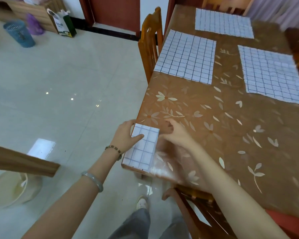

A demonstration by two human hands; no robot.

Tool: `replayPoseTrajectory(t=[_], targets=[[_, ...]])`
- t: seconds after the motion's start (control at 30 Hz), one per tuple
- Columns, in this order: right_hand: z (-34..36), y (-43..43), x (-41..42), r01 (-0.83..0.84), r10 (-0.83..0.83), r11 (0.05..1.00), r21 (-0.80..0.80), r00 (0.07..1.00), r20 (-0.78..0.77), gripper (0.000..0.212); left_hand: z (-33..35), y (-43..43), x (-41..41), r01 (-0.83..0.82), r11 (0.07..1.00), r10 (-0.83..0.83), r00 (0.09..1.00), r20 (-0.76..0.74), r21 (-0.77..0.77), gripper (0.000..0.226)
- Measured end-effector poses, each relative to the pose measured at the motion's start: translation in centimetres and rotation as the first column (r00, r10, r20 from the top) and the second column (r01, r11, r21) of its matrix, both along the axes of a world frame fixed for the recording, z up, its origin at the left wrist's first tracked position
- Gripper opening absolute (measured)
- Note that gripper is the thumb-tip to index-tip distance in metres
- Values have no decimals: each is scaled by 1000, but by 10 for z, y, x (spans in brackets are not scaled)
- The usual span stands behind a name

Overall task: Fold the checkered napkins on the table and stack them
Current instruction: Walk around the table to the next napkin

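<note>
Folded napkin [143, 147]: we have it at the table's [214, 118] near left corner.
Left hand [126, 135]: we hold its left edge, thumb on top.
Right hand [176, 133]: loose, empty, just beside it.

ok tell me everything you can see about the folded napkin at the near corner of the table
The folded napkin is a compact white cloth rectangle with a thin blue-grey check, folded flat. It lies on the near left corner of the table, long side along the left edge. The left hand holds it, thumb on top, fingers curled at its far left corner. The right hand, blurred, is beside its right edge; contact cannot be told.
</note>
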State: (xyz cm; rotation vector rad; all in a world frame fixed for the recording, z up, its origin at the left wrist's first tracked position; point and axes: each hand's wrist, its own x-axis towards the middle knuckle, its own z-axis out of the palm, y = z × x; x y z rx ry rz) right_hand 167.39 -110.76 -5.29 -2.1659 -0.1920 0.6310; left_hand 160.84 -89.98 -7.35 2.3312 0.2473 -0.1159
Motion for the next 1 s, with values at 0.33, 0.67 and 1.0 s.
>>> replayPoseTrajectory(t=[0.33,0.67,1.0], targets=[[149,-117,-50,254,-344,902,348,911,228,95,126,-87,39,308,801,-194,945,264,-513,104],[188,-276,-167,521,-665,732,440,689,290,98,176,-260,6,631,588,-539,772,336,-506,104],[180,-476,-341,662,-828,551,507,510,233,91,175,-480,-117,745,429,-661,644,385,-510,97]])
